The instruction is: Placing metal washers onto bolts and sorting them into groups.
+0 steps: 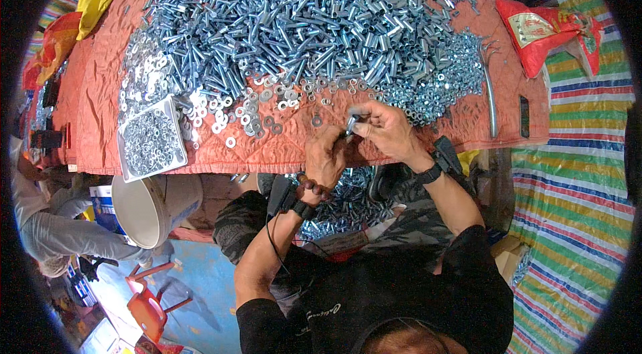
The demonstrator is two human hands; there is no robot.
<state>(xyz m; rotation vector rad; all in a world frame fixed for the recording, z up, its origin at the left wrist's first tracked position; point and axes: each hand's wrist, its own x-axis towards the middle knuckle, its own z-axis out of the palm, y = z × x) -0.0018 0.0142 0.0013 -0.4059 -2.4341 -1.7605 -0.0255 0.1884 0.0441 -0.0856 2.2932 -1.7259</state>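
Note:
Above the near edge of the red quilted cloth [267, 153], my two hands meet around a short, shiny metal bolt [351, 124]. My right hand [390, 132] pinches its upper part between thumb and fingers. Closed at its lower end are the fingers of my left hand [325, 156], which partly hide it. Just beyond lie loose flat washers [267, 95] in a scattered band. A large heap of zinc-coloured bolts and metal sleeves [301, 19] covers the far part of the cloth. Small nuts [435, 96] are piled to the right of my right hand.
A white tray of small ring washers [152, 140] sits at the cloth's left edge, above a pale bucket [142, 212]. More metal parts [351, 210] lie below, between my legs. At right are a metal rod [491, 103] and a red bag [535, 36]. Another person [73, 223] works at far left.

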